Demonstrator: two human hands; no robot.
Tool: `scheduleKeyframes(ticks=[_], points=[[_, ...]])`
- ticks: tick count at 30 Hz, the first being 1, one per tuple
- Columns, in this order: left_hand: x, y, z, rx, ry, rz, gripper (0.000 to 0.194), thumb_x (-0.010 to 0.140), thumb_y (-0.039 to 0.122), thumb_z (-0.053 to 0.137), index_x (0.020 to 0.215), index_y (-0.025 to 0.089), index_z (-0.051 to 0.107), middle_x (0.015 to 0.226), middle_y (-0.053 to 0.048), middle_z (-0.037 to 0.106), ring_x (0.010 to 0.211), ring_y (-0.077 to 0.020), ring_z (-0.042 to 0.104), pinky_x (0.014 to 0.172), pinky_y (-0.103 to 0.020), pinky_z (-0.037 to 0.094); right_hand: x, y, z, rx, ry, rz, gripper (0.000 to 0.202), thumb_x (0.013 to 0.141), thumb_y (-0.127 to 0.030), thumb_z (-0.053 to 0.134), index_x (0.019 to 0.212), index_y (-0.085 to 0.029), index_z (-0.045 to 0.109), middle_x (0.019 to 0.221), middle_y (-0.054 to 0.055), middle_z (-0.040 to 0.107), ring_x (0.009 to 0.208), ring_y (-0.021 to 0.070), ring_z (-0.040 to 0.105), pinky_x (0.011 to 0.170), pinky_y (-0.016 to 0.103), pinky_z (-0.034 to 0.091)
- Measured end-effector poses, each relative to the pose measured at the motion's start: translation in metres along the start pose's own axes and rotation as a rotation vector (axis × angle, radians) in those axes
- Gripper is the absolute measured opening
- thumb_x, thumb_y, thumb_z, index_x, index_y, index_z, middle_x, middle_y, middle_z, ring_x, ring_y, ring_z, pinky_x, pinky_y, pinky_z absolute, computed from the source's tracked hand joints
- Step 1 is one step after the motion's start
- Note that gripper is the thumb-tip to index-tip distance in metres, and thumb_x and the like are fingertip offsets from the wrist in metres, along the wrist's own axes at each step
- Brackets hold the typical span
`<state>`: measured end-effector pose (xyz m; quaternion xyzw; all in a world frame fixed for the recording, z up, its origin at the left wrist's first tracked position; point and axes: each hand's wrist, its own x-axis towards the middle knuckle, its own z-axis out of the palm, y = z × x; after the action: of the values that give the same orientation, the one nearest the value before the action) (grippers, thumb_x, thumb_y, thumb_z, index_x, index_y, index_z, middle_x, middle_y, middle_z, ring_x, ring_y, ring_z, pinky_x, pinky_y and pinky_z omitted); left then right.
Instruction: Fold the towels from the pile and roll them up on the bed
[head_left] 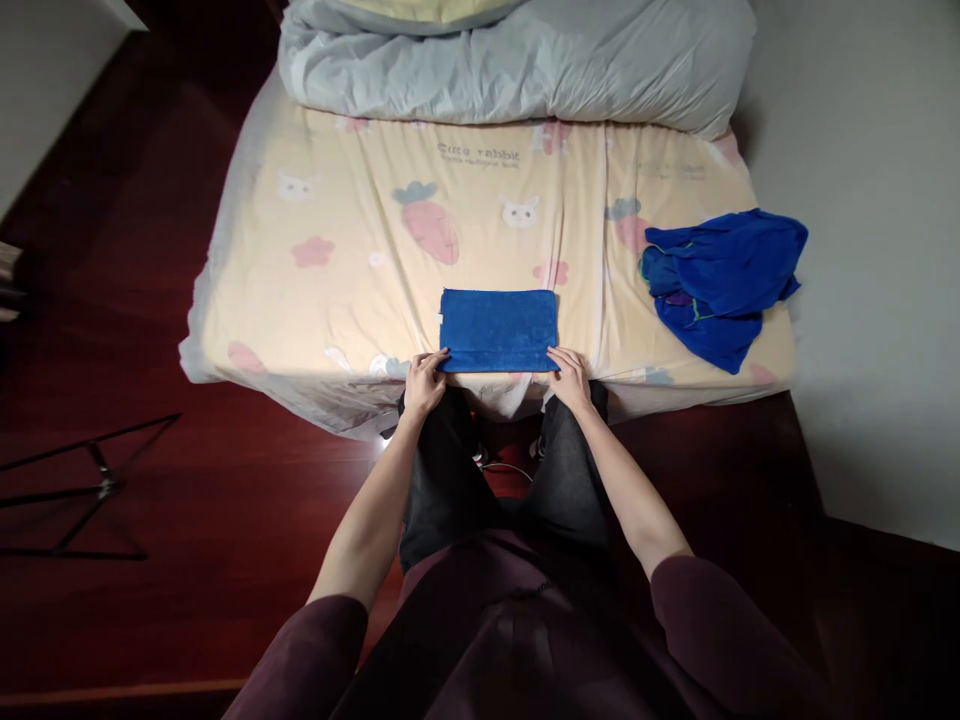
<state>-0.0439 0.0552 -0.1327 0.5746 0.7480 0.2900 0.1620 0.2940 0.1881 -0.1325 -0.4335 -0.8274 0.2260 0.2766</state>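
A blue cloth (499, 328) lies flat as a neat rectangle near the front edge of the bed, with a small white tag on its left side. My left hand (426, 380) pinches its near left corner. At the near right corner, my right hand (568, 376) has its fingertips closed on the same cloth. Farther right on the bed rests a crumpled pile of blue cloths (724, 285) with some green edging showing.
The bed (337, 270) has a yellow sheet with rabbits and carrots. A grey quilt (510, 65) is bunched across its far side. Black tripod legs (103, 487) stand on the dark red floor at left. A pale wall (862, 250) borders the right.
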Motion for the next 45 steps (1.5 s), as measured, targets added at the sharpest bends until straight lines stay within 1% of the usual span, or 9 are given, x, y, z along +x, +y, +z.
scheduleKeyframes(ticks=[5,11,16,20,23,26,32,39,45], points=[[0.000,0.002,-0.003,-0.013,0.001,-0.019,0.058,0.084,0.006,0.046,0.135,0.023,0.067,0.146,-0.006,0.065,0.133,-0.0279,0.053,0.118,-0.049,0.044,0.002,0.002,0.000,0.069,0.034,0.057,0.055,0.083,-0.002,0.048,0.127,-0.021,0.076,0.136,0.007,0.073,0.131,0.0240,0.063,0.121,0.047,0.048],[0.001,0.003,-0.004,-0.023,0.014,-0.044,0.058,0.086,0.006,0.042,0.137,0.023,0.064,0.141,-0.009,0.067,0.133,-0.0281,0.054,0.116,-0.048,0.045,0.002,0.001,-0.001,0.073,0.056,0.065,0.050,0.086,-0.004,0.048,0.124,-0.022,0.075,0.128,0.008,0.074,0.126,0.0257,0.063,0.117,0.046,0.050],[0.001,-0.001,-0.001,0.006,0.041,-0.085,0.046,0.094,0.012,0.042,0.133,0.022,0.064,0.129,-0.013,0.068,0.127,-0.0311,0.055,0.112,-0.047,0.046,0.001,0.000,0.000,0.036,0.077,0.087,0.034,0.094,-0.016,0.052,0.121,-0.020,0.073,0.118,0.012,0.074,0.119,0.0289,0.064,0.111,0.046,0.052],[0.002,-0.003,0.002,0.014,0.094,-0.147,0.036,0.104,0.026,0.040,0.133,0.020,0.060,0.120,-0.017,0.066,0.120,-0.0326,0.059,0.108,-0.048,0.047,0.001,0.002,0.002,0.020,0.086,0.126,0.027,0.102,-0.033,0.054,0.119,-0.023,0.071,0.115,0.011,0.073,0.114,0.0288,0.065,0.105,0.044,0.053],[0.004,-0.003,0.004,0.011,0.116,-0.174,0.038,0.107,0.033,0.038,0.137,0.019,0.056,0.117,-0.017,0.065,0.117,-0.0316,0.060,0.107,-0.047,0.047,0.001,0.004,0.004,0.013,0.082,0.163,0.029,0.104,-0.042,0.053,0.117,-0.022,0.071,0.109,0.012,0.072,0.108,0.0289,0.066,0.100,0.043,0.055],[0.004,-0.003,0.005,0.022,0.118,-0.180,0.040,0.108,0.036,0.038,0.139,0.018,0.055,0.115,-0.017,0.065,0.114,-0.0312,0.062,0.105,-0.045,0.048,0.001,0.005,0.006,0.012,0.067,0.182,0.032,0.105,-0.045,0.051,0.114,-0.022,0.072,0.107,0.013,0.070,0.105,0.0290,0.066,0.099,0.042,0.054],[0.004,-0.005,0.007,0.039,0.122,-0.189,0.039,0.108,0.038,0.038,0.139,0.019,0.055,0.112,-0.016,0.065,0.112,-0.0305,0.063,0.102,-0.043,0.049,0.001,0.006,0.007,0.019,0.050,0.210,0.035,0.106,-0.047,0.048,0.117,-0.023,0.070,0.107,0.012,0.070,0.102,0.0278,0.064,0.097,0.041,0.054],[0.003,-0.006,0.007,0.019,0.142,-0.144,0.039,0.108,0.037,0.040,0.137,0.017,0.057,0.115,-0.018,0.067,0.115,-0.0322,0.061,0.104,-0.046,0.048,0.001,0.004,0.006,-0.011,0.032,0.226,0.037,0.107,-0.048,0.047,0.119,-0.021,0.070,0.109,0.014,0.069,0.103,0.0291,0.065,0.095,0.041,0.053],[0.003,-0.009,0.008,0.011,0.166,-0.114,0.039,0.107,0.037,0.041,0.136,0.017,0.059,0.113,-0.017,0.068,0.114,-0.0325,0.061,0.102,-0.047,0.048,0.001,0.004,0.006,0.000,0.046,0.224,0.038,0.107,-0.050,0.048,0.116,-0.022,0.071,0.104,0.012,0.070,0.099,0.0281,0.065,0.091,0.039,0.054]])
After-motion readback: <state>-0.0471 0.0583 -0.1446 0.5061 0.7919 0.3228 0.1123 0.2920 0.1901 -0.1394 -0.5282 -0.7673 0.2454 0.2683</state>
